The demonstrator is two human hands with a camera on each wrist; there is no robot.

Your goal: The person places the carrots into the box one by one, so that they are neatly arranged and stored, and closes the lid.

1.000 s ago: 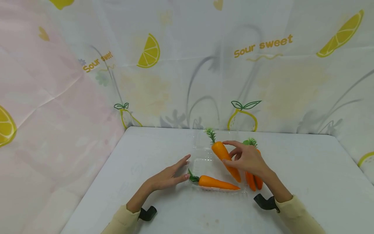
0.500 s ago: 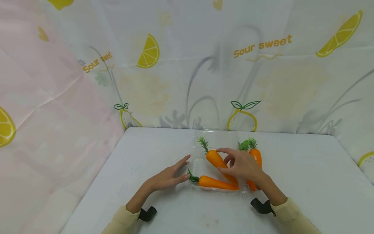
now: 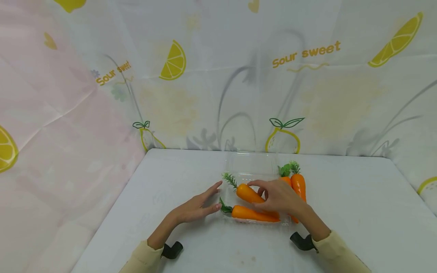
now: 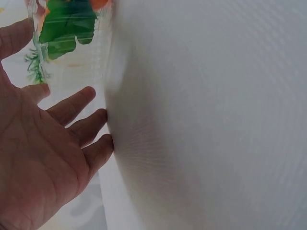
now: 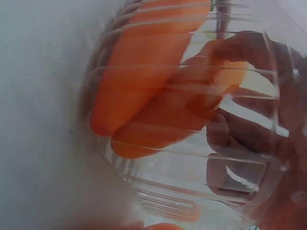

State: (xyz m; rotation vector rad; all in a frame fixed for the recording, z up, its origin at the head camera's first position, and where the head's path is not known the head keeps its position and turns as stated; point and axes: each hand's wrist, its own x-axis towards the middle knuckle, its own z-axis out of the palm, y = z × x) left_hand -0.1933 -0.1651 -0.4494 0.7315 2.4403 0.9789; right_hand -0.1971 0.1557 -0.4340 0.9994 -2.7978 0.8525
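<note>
Placing apparently in hand: right hand (image 3: 278, 195) pinches a carrot (image 3: 247, 193) within the clear box (image 3: 252, 163) between both hands, left hand (image 3: 196, 207) loosely spread beside it; next likely calls for settling, then releasing.

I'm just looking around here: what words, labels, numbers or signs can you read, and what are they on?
"Sour sweet": smaller orange print on the backdrop, toward the left.
"Sour sweet": larger orange print on the same backdrop, right of centre.
No writing can be made out on the carrots or the clear container.
</note>
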